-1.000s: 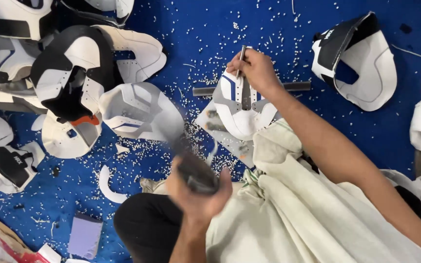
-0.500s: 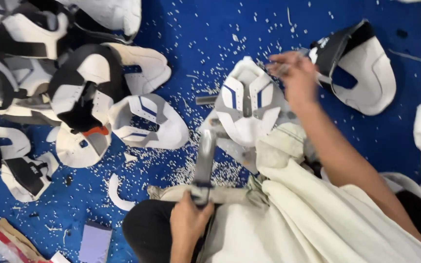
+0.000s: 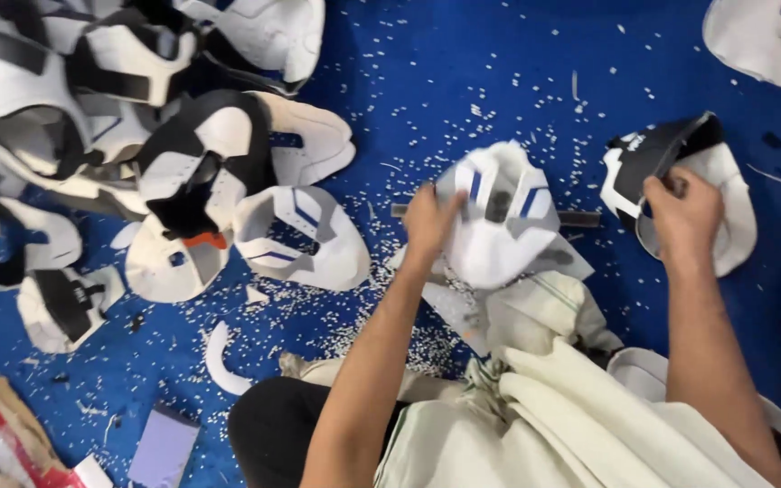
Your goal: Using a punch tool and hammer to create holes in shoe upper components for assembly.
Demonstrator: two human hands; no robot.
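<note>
White shoe upper [image 3: 499, 226] with blue stripes is sitting at the middle of the blue mat [image 3: 517, 72], draped as a soft dome over a dark metal bar [image 3: 580, 218] whose ends are sticking out on both sides. The left hand [image 3: 428, 220] is pressing against the left flank of this upper, fingers curled onto its smooth, leathery panel; how tightly they are closing cannot be told. To the right of the upper, the right hand [image 3: 682, 211] is gripping the edge of a second upper [image 3: 720, 194], fingers folded over its black lining, which is curving like a shallow cup with a white outer shell. Just below the striped upper, cream woven cloth [image 3: 571, 398] is bunching in thick folds across the person's lap. Left of the upper, a loose heap of uppers [image 3: 155, 136], white and black, is lying open and hollow, one with an orange tab. Tiny white punched scraps [image 3: 427, 108] are speckling the mat all around. Far down-left of the upper, a lilac card [image 3: 164, 447] and a cardboard piece [image 3: 15, 425] are lying flat.
</note>
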